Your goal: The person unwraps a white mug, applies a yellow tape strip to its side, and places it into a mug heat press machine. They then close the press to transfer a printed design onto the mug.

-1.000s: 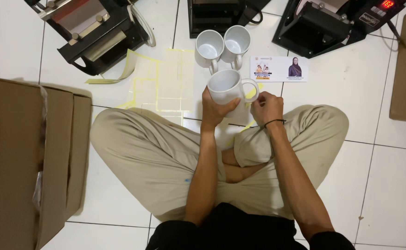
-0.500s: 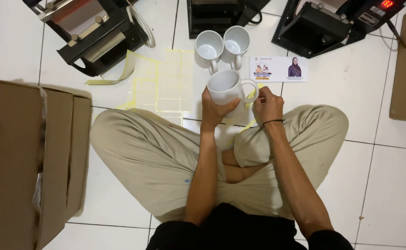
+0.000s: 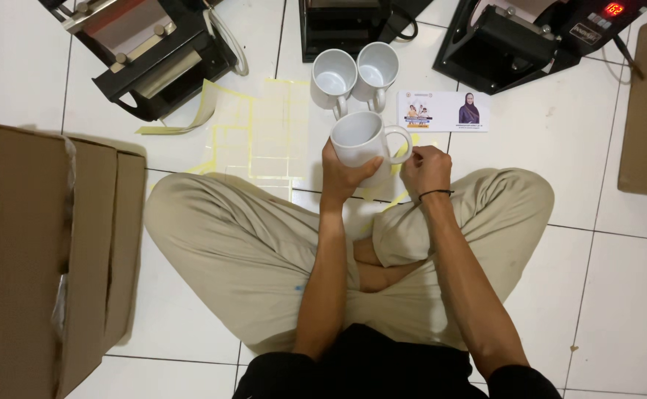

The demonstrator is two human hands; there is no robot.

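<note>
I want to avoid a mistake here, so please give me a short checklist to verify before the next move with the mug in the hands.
1. Left hand grips the white mug around its body: ok.
2. Right hand is beside the handle; whether it touches the mug: cannot tell.
3. Mug is upright, its opening faces up: ok.
4. Printed paper strip lies flat beyond the mug: ok.
5. Two spare mugs stand apart from the held mug: ok.
6. Yellow sheets lie on the floor near the left hand: ok.
</note>
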